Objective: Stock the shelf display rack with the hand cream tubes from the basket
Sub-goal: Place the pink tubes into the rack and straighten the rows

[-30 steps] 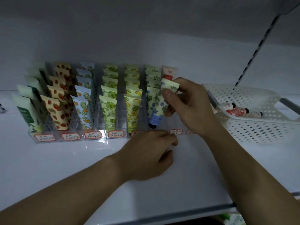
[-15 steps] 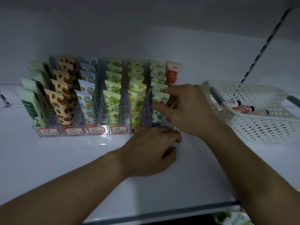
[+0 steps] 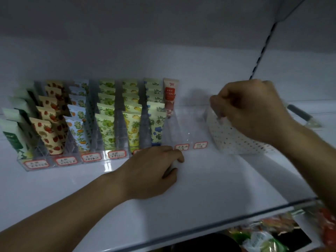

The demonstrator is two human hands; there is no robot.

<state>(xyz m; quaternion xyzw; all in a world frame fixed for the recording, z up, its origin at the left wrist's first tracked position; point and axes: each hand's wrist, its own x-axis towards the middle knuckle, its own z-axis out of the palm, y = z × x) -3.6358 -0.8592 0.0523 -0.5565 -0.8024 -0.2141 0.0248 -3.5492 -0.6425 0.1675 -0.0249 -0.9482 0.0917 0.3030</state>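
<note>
I am looking down at a white shelf (image 3: 209, 188) under another white shelf board, lit dimly, with a slotted upright (image 3: 261, 50) running up the back wall on the right. My left hand (image 3: 152, 171) is resting palm-down on the shelf, fingers loosely curled and holding nothing, its fingertips touching the front edge of the clear display rack (image 3: 181, 128). The rack is standing at the back left, its lanes filled with upright hand cream tubes (image 3: 107, 131) in printed patterns; a single pink tube (image 3: 170, 96) is standing at the back of a lane to the right, and the rightmost lanes are showing bare. My right hand (image 3: 251, 113) is hovering over the white perforated basket (image 3: 234, 140), fingers bunched downward into it; I cannot tell whether it is gripping anything. Below the shelf lip, blurred coloured packets (image 3: 269, 231) are showing.
</note>
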